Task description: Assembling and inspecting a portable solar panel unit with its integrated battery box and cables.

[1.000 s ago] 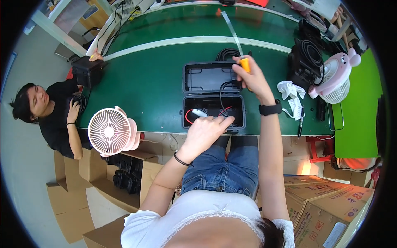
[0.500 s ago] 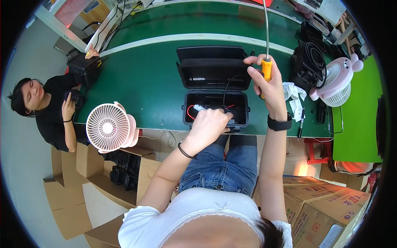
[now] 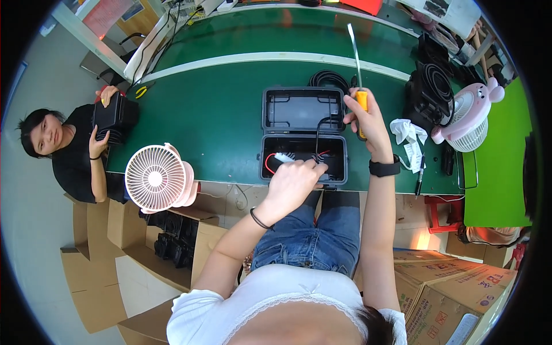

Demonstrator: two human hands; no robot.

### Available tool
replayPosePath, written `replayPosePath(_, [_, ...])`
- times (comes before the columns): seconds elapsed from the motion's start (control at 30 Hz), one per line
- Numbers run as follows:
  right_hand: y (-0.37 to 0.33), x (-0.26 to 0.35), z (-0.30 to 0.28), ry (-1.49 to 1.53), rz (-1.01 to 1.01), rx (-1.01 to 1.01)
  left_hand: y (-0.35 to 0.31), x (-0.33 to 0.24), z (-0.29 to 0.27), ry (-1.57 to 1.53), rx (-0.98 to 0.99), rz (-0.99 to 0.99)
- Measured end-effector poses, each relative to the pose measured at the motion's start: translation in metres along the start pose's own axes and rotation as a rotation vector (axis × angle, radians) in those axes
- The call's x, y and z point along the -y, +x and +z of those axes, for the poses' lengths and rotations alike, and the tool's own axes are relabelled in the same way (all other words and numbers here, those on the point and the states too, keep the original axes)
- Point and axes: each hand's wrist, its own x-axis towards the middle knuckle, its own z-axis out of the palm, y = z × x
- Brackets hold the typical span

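Note:
A black plastic case [image 3: 267, 164] stands at the table's near edge, its lid [image 3: 303, 109] folded back. Inside show a red wire [image 3: 268, 163], a white connector [image 3: 284, 157] and a black cable [image 3: 318, 135] that runs up over the lid. My left hand [image 3: 294, 183] reaches over the front rim with curled fingers pressed together; what they grip is hidden. Above the table, right of the lid, my right hand [image 3: 372, 125] is closed round the yellow handle of a screwdriver [image 3: 361, 102], its long shaft pointing up and away.
Left of the case stands a pink fan [image 3: 155, 177]; a pink-and-white fan [image 3: 468, 115] is at the right beside a case with coiled cable [image 3: 431, 86]. Crumpled white paper [image 3: 408, 135] and a pen [image 3: 421, 175] lie near. A co-worker [image 3: 72, 149] handles another black case [image 3: 115, 118] at the left.
The lid has tipped back and lies flatter, uncovering a cable coil behind it. My screwdriver leans further left and sits lower. The co-worker's case has been tilted, with both hands now on it.

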Motion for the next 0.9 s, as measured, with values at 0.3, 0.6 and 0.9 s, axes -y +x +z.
replayPosePath(0.3, [-0.02,0.001,0.018,0.099,-0.037,0.197,0.001,0.003,0.007,0.032,0.008,0.012])
replayPosePath(0.6, [-0.076,-0.017,0.06,0.312,-0.338,-0.055,0.019,0.013,-0.012,-0.089,0.079,0.031])
replayPosePath(0.9, [-0.043,-0.007,0.035,0.33,-0.118,-0.136,0.007,0.01,-0.003,-0.025,0.06,0.022])
